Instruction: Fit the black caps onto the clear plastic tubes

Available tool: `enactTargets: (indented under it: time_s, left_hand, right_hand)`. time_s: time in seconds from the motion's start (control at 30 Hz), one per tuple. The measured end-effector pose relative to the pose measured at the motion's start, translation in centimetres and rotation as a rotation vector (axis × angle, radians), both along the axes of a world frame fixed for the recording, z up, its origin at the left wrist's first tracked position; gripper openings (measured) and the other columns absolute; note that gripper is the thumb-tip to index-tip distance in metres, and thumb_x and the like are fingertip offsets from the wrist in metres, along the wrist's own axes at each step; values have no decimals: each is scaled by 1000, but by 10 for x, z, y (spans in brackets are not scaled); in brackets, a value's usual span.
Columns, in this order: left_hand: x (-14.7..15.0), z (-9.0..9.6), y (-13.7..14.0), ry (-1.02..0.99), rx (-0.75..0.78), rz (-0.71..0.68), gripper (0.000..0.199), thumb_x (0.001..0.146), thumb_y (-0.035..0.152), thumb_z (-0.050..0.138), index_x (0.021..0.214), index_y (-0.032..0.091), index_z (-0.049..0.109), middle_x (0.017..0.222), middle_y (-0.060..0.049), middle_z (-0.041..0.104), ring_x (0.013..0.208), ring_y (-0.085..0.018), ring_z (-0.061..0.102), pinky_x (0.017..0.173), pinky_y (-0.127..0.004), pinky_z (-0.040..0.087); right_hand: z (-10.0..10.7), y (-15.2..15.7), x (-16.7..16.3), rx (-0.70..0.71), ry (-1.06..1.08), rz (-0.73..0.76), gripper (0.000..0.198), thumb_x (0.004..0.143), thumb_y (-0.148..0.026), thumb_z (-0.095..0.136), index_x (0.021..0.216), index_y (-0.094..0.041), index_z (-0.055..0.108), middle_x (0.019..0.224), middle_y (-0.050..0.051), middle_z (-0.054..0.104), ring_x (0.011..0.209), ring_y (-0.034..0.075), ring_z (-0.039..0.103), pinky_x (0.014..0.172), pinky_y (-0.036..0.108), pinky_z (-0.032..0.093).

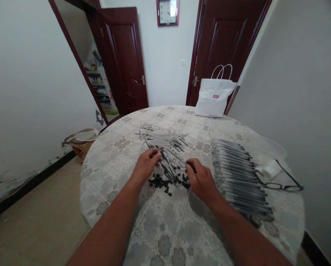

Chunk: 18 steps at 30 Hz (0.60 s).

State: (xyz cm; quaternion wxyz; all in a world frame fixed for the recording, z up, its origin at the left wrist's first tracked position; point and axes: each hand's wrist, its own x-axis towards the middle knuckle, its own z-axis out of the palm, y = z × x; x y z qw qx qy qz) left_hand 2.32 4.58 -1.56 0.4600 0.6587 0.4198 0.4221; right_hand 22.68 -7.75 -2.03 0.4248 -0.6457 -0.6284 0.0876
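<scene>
Toward the middle of the table, my right hand (200, 176) is closed, its thumb and forefinger pinching one end of a thin pale pen barrel (175, 154). The barrel slants up and left toward my left hand (148, 162). My left fingers are pinched together near its far end; what they hold is too small to make out. Below and between both hands lie several dark, thin pen refills (169, 170). Small black caps (160, 181) are scattered around them. Just beyond my hands spreads a loose pile of clear and dark thin sticks (162, 136), like pen parts.
On the right, a long row of grey pens (237, 173) lies side by side. Eyeglasses (283, 187) and a white roll (272, 169) are beside it. A white paper bag (215, 96) stands at the back edge of the round, cloth-covered table (162, 221). A stool (83, 139) is at left.
</scene>
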Motion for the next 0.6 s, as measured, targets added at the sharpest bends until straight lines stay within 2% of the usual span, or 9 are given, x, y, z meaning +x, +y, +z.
enactTargets:
  time_s: [0.07, 0.17, 0.33, 0.6]
  left_hand:
    - [-4, 6, 1, -233, -135, 6, 39, 84, 44, 70, 111, 16, 69, 99, -9, 72, 76, -18, 67, 68, -31, 55]
    - [-4, 9, 0, -410, -199, 19, 47, 79, 42, 77, 116, 15, 68, 104, -11, 74, 74, -15, 68, 73, -32, 57]
    - [0, 11, -3, -544, -198, 54, 48, 76, 38, 81, 115, 16, 65, 100, -10, 76, 71, -14, 69, 73, -33, 58]
    - [-2, 9, -1, -703, -353, 82, 35, 79, 35, 79, 103, 16, 63, 97, -9, 75, 74, -14, 70, 68, -28, 60]
  right_hand:
    - [-1, 0, -2, -11, -8, 12, 22, 101, -34, 44, 107, -21, 61, 90, 7, 73, 82, 22, 69, 75, 29, 46]
    - [-3, 0, -4, -25, -23, 17, 23, 101, -35, 43, 106, -20, 61, 89, 7, 72, 81, 22, 69, 75, 30, 46]
    - [-5, -2, -7, -42, -18, 43, 24, 101, -36, 44, 107, -21, 61, 88, 6, 72, 80, 22, 69, 73, 30, 46]
    - [-7, -5, -11, -13, -32, 89, 24, 101, -35, 46, 108, -20, 62, 91, 7, 74, 81, 21, 71, 73, 28, 49]
